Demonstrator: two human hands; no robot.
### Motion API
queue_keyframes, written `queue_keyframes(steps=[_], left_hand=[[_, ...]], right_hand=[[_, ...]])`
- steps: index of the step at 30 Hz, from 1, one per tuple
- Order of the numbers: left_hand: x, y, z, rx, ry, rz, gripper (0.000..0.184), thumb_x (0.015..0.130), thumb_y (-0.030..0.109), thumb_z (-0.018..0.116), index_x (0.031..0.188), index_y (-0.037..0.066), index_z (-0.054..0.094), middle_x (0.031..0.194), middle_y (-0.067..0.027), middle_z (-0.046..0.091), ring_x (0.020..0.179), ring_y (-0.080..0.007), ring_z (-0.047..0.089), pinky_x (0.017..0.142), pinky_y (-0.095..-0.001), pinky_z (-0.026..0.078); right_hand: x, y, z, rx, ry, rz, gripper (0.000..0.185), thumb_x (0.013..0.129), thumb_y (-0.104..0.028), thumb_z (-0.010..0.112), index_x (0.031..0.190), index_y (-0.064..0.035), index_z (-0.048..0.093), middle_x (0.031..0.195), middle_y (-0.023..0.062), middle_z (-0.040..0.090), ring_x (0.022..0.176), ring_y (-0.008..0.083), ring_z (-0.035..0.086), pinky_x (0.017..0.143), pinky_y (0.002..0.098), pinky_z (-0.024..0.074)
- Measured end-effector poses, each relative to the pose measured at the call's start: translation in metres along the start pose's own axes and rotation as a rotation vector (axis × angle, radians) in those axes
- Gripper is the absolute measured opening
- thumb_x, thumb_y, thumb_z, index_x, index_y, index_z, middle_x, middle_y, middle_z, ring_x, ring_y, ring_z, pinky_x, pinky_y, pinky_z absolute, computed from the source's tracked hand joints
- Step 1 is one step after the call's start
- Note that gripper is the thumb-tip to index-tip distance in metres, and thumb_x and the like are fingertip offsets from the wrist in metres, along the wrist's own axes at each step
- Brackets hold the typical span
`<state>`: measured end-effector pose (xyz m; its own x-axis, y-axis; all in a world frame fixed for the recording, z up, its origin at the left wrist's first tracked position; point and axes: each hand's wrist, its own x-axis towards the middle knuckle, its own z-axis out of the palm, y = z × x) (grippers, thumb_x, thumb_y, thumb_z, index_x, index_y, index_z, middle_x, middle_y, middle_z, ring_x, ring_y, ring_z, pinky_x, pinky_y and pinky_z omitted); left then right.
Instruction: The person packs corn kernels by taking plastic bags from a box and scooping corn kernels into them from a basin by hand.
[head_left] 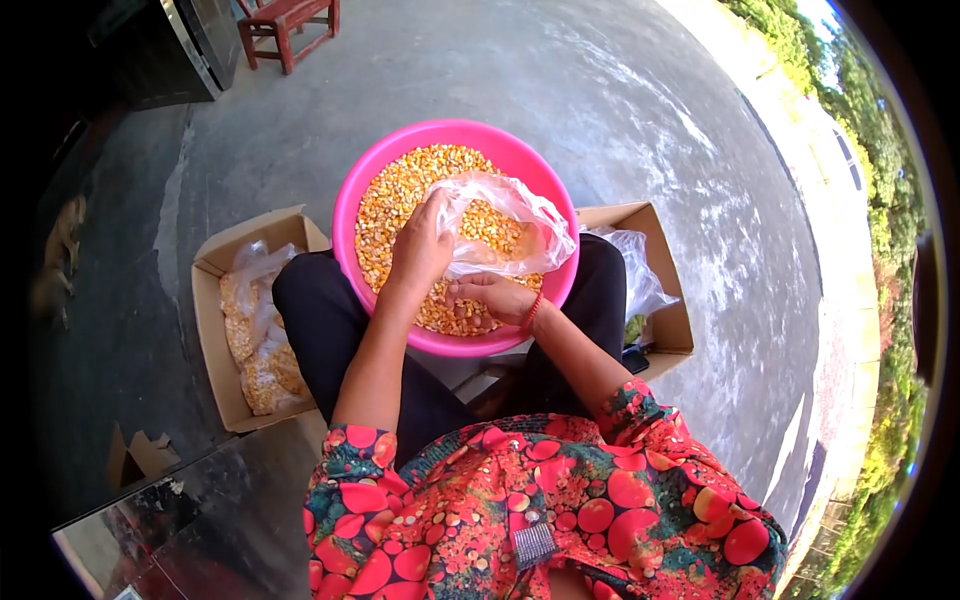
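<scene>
A pink basin full of loose yellow corn kernels rests on my lap. Over the kernels lies a clear plastic bag, its mouth spread wide, with kernels showing inside it. My left hand is closed on the left edge of the bag's mouth. Just below the bag, my right hand is low over the kernels with its palm turned up and its fingers curled; a few kernels seem to lie at its fingertips. A red bracelet circles my right wrist.
At my left is a cardboard box with bags of corn. Another cardboard box at my right holds clear plastic bags and a dark object. A red stool stands at the upper left; an animal lies at the far left.
</scene>
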<state>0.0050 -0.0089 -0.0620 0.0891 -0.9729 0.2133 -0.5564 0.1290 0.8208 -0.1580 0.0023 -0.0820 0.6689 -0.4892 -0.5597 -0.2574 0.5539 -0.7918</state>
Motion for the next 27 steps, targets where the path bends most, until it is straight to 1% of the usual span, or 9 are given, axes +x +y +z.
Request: queue_keyframes(steps=[4,8,9,13,15,17,18,23,27], left_hand=[[-0.001,-0.003,0.002,0.031,0.026,0.037,0.056,0.074,0.001,0.054,0.128,0.002,0.04,0.122,-0.0212,0.049,0.112,-0.0341,0.048,0.094,-0.0384,0.04],[-0.001,-0.003,0.003,0.059,0.05,0.06,0.056,0.074,0.001,0.055,0.128,0.003,0.04,0.118,-0.0211,0.051,0.106,-0.0351,0.052,0.089,-0.0402,0.043],[-0.001,-0.003,0.003,0.058,0.049,0.06,0.056,0.074,0.001,0.055,0.128,0.003,0.04,0.118,-0.0211,0.051,0.106,-0.0351,0.052,0.089,-0.0402,0.043],[0.0,0.0,0.003,0.06,0.035,0.028,0.056,0.074,0.001,0.055,0.128,0.002,0.039,0.12,-0.0202,0.051,0.108,-0.0344,0.052,0.091,-0.0394,0.043],[0.0,-0.001,0.003,0.052,0.055,0.048,0.056,0.074,0.001,0.054,0.128,0.002,0.039,0.12,-0.0199,0.051,0.108,-0.0341,0.052,0.091,-0.039,0.043],[0.0,0.006,-0.002,-0.039,0.004,-0.022,0.057,0.074,-0.001,0.054,0.129,0.002,0.04,0.127,-0.0214,0.047,0.118,-0.0325,0.045,0.099,-0.0367,0.036],[-0.001,0.006,-0.002,-0.04,0.005,-0.028,0.057,0.074,-0.001,0.054,0.129,0.002,0.04,0.127,-0.0214,0.047,0.118,-0.0325,0.045,0.099,-0.0367,0.036],[-0.001,0.004,0.001,0.023,0.06,0.045,0.055,0.073,-0.001,0.052,0.127,0.002,0.041,0.122,-0.0196,0.049,0.109,-0.0344,0.051,0.092,-0.039,0.042],[-0.001,0.0,0.003,0.025,0.045,0.05,0.055,0.074,0.0,0.053,0.127,0.002,0.041,0.121,-0.0207,0.05,0.108,-0.0344,0.052,0.092,-0.0389,0.042]], right_hand=[[-0.016,-0.012,-0.01,0.205,-0.206,-0.007,0.016,0.091,-0.023,0.053,0.09,-0.0075,0.055,0.068,0.0001,0.05,0.043,0.0032,0.035,0.037,0.0164,0.0221],[-0.031,-0.048,-0.015,0.318,-0.099,-0.198,0.016,0.092,-0.022,0.05,0.089,-0.0071,0.054,0.066,-0.0001,0.048,0.046,0.0035,0.038,0.037,0.0157,0.0214],[-0.032,-0.057,-0.017,0.297,0.012,-0.252,0.018,0.093,-0.023,0.047,0.09,-0.0068,0.054,0.069,0.0001,0.049,0.045,0.0032,0.034,0.039,0.0162,0.0233],[-0.017,-0.074,-0.039,0.097,0.306,-0.419,0.015,0.092,-0.017,0.048,0.089,-0.0052,0.057,0.078,0.0023,0.058,0.067,0.0095,0.054,0.06,0.0236,0.0446],[-0.011,-0.07,-0.051,-0.147,0.377,-0.438,0.017,0.09,-0.016,0.049,0.092,-0.0037,0.061,0.081,0.0032,0.06,0.074,0.0108,0.058,0.066,0.0258,0.0472],[-0.01,-0.067,-0.051,-1.013,0.622,-0.632,0.017,0.087,-0.014,0.051,0.093,-0.0035,0.063,0.085,0.0061,0.062,0.077,0.0107,0.059,0.069,0.0276,0.0478],[-0.01,-0.062,-0.048,-0.949,0.653,-0.663,0.017,0.085,-0.013,0.053,0.093,-0.0031,0.064,0.086,0.0094,0.064,0.076,0.012,0.06,0.068,0.028,0.0484],[-0.03,-0.063,0.002,-0.78,-0.002,-0.321,0.018,0.088,-0.015,0.051,0.093,-0.0026,0.062,0.08,0.0055,0.065,0.068,0.0119,0.06,0.06,0.0279,0.0489],[-0.001,-0.01,0.002,-1.194,-0.011,-0.603,0.019,0.082,-0.016,0.054,0.095,-0.0048,0.061,0.082,0.0135,0.064,0.074,0.0265,0.062,0.068,0.0393,0.0491]])
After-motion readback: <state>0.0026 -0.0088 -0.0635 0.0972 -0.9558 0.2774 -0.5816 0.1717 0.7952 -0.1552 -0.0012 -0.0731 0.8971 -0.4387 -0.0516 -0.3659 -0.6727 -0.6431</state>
